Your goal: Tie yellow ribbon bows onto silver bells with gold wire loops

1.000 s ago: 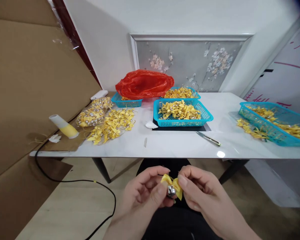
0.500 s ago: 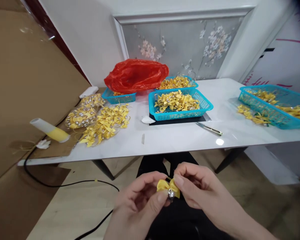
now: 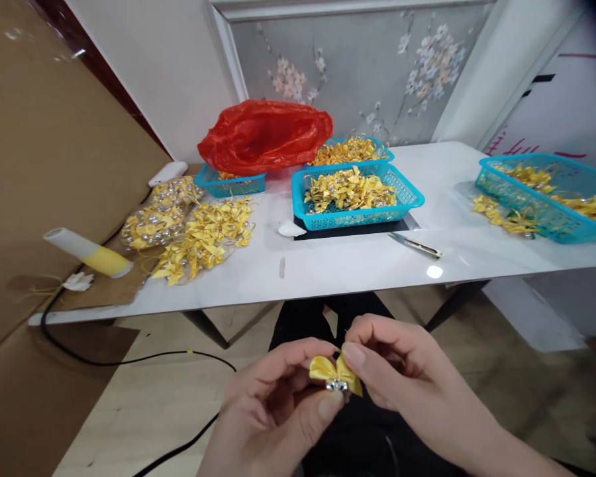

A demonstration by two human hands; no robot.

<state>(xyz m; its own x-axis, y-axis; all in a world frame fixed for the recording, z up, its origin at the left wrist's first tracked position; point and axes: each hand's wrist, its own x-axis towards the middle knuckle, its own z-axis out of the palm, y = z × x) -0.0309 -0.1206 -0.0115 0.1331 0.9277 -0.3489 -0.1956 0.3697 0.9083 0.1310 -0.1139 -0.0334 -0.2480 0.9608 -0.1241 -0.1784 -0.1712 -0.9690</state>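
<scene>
Over my lap, a yellow ribbon bow [image 3: 324, 368] with a small silver bell [image 3: 336, 385] at its centre is held between both hands. My left hand [image 3: 283, 404] is closed, its thumb pressing at the bell and its index finger reaching behind the bow's top. With thumb and forefinger pinched at the bow's upper right, my right hand [image 3: 402, 377] is closed too. A short bit of thin cord shows between the fingertips. What lies behind the right fingers is hidden.
On the white table [image 3: 328, 265] stand blue baskets [image 3: 357, 218] of yellow bows, another basket [image 3: 556, 225] at right, a red plastic bag [image 3: 263, 139], loose bows [image 3: 203, 238], a utility knife [image 3: 416, 246] and a ribbon-wound tube [image 3: 89, 253]. A black cable [image 3: 179, 457] crosses the floor.
The bell has tipped upward against the bow, and my left thumb has slid right beneath it. My view has dipped slightly, so the table sits higher.
</scene>
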